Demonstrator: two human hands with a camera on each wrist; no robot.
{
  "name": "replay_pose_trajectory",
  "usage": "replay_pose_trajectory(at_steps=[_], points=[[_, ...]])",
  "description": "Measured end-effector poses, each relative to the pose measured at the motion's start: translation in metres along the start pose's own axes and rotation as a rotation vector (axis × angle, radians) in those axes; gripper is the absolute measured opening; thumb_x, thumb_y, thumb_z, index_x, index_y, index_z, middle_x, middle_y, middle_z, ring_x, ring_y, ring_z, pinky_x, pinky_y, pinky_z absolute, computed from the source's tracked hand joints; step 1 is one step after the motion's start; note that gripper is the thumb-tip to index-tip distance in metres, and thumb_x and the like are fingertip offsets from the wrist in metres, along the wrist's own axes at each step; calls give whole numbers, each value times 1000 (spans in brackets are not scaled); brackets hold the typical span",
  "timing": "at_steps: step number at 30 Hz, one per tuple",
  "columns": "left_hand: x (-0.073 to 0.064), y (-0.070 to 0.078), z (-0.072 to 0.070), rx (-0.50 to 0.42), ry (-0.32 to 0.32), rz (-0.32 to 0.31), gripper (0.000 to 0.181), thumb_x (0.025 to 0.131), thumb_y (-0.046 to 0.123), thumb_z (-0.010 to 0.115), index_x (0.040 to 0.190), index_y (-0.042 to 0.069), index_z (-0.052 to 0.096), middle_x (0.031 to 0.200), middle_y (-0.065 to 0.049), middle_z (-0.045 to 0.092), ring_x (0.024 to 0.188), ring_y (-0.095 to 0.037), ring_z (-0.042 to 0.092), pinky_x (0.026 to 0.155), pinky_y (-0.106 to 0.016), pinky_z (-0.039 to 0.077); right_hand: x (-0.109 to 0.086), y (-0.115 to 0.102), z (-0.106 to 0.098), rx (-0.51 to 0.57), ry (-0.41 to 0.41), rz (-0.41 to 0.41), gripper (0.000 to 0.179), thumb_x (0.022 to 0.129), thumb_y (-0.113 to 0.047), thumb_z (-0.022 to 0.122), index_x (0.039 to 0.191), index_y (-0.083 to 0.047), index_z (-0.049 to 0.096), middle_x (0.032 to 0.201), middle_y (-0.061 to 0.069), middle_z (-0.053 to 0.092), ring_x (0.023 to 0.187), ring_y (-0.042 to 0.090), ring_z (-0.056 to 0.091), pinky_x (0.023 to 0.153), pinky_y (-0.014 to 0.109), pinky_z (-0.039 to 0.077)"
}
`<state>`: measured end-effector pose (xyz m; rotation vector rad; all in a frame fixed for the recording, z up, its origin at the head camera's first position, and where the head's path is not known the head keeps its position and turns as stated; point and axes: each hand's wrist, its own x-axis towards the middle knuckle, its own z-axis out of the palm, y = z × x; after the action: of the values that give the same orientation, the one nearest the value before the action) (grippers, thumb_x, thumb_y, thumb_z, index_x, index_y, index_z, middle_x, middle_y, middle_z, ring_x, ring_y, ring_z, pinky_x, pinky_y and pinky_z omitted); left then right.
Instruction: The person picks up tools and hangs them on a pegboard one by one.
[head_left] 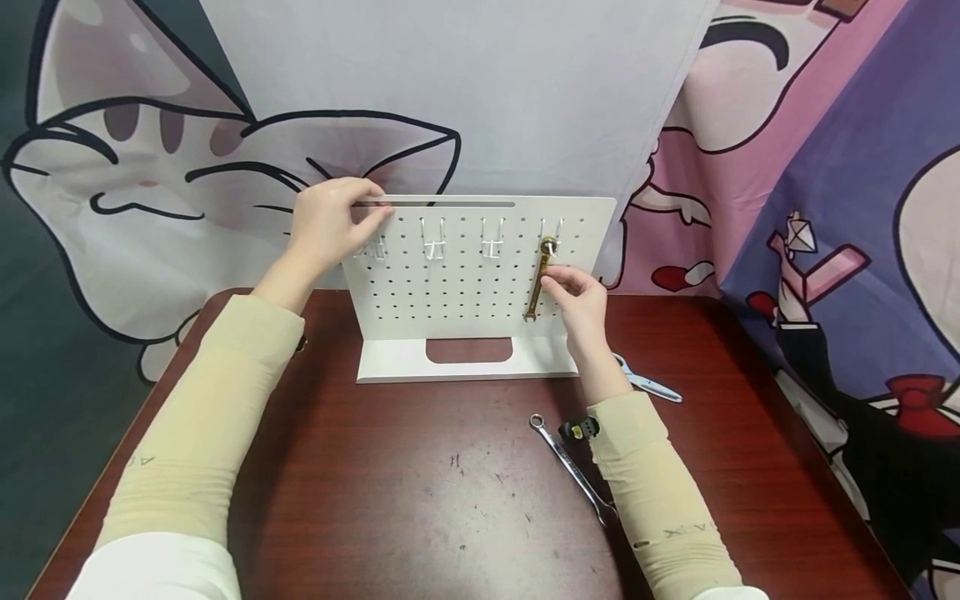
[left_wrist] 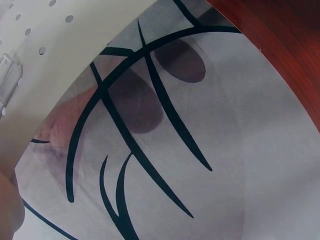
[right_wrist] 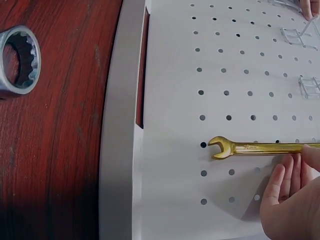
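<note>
A white pegboard stand (head_left: 465,302) stands upright on the table, with clear plastic hooks (head_left: 434,248) along its upper part. My left hand (head_left: 327,218) grips the board's top left corner, thumb in front; its other fingers are mostly hidden behind. On the rightmost hook hangs a gold combination wrench (head_left: 536,290), its ring end up around the hook and its open end down. My right hand (head_left: 582,307) pinches the wrench shaft between thumb and fingers. In the right wrist view, the wrench's open jaw (right_wrist: 220,148) lies close to the board's face.
A silver combination wrench (head_left: 572,468) lies on the brown table (head_left: 390,492), left of my right forearm. Scissors with light blue handles (head_left: 654,387) lie behind that forearm, partly hidden. A cloth with cartoon prints (head_left: 525,100) hangs behind the table.
</note>
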<state>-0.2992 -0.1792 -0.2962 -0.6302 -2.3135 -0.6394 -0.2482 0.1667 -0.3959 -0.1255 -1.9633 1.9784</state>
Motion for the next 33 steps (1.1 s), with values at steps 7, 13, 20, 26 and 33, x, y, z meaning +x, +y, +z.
replay_pose_trajectory(at_steps=[7, 13, 20, 26, 33], points=[[-1, 0, 0, -5, 8, 1, 18, 94, 19, 77, 102, 3, 77, 105, -15, 80, 89, -38, 74, 77, -52, 52, -2, -2, -3, -16, -23, -7, 28, 94, 3, 75, 121, 12, 73, 85, -21, 72, 81, -1, 64, 76, 14, 50], [-1, 1, 0, -5, 3, -3, 18, 95, 19, 76, 103, 4, 77, 104, -15, 80, 87, -37, 73, 75, -52, 51, -4, -1, -13, -10, -31, -2, 29, 94, 5, 74, 123, 12, 72, 88, -20, 74, 84, -1, 67, 79, 14, 52], [-1, 1, 0, -3, 3, 6, 19, 94, 20, 77, 102, 3, 77, 104, -15, 80, 88, -37, 73, 76, -52, 52, -8, -4, -37, -68, -63, 19, 25, 96, -2, 75, 119, 8, 75, 89, -21, 75, 84, -2, 66, 75, 15, 49], [0, 1, 1, -5, 8, 6, 18, 94, 19, 76, 102, 3, 77, 104, -16, 80, 86, -38, 72, 75, -53, 51, -13, -8, -60, -154, -129, 39, 28, 97, -6, 75, 121, 9, 73, 88, -24, 74, 86, -5, 67, 80, 11, 52], [0, 1, 0, -13, 5, 2, 18, 94, 19, 76, 102, 2, 77, 104, -16, 80, 87, -38, 72, 76, -53, 52, -24, -10, -86, -287, -207, 44, 34, 98, -13, 76, 124, 9, 71, 91, -27, 73, 91, -6, 67, 84, 12, 53]])
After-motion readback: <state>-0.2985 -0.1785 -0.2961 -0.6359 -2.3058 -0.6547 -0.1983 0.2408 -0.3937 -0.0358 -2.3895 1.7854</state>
